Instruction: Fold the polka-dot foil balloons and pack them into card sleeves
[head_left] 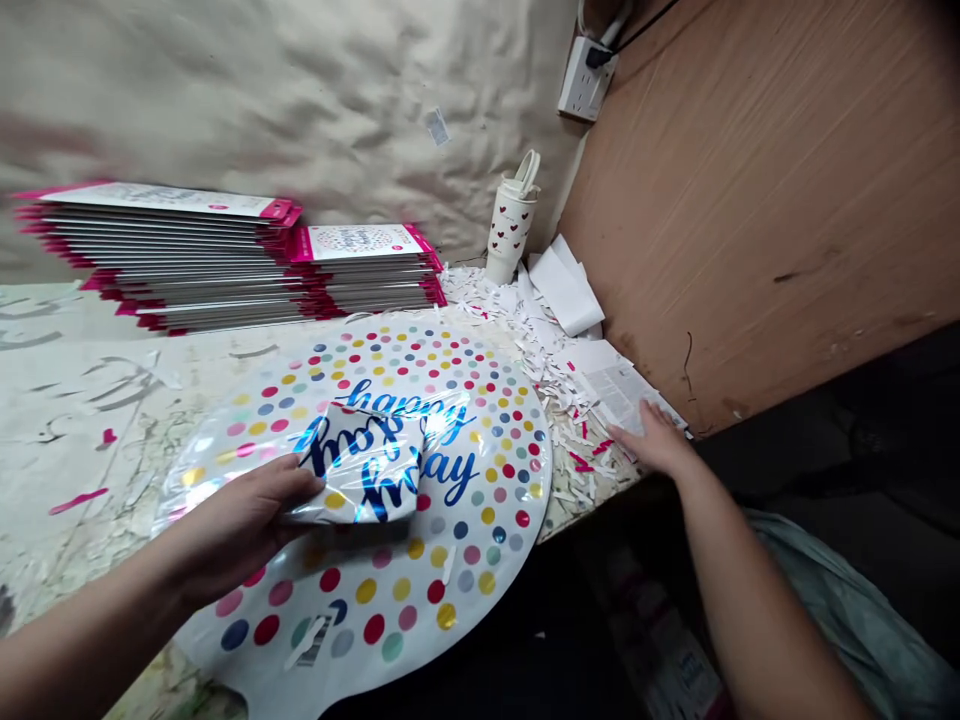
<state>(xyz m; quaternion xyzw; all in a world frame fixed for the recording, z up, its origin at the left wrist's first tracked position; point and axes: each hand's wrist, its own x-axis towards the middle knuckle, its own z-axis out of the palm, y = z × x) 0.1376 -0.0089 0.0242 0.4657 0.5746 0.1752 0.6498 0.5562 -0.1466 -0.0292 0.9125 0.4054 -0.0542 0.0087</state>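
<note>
My left hand grips a folded foil balloon with blue lettering between thumb and fingers. Under it, a large flat round balloon lies spread on the table, white with coloured dots and blue script; a barcode shows near its lower edge. My right hand reaches to the table's right side, fingers spread, touching or just over a printed paper sheet. Nothing shows in its grasp. The fingers of my left hand beneath the folded balloon are partly hidden.
Two stacks of flat pink-edged packages, a taller one and a lower one, stand against the back wall. A white tumbler with hearts stands in the corner, near paper scraps. A power strip hangs above.
</note>
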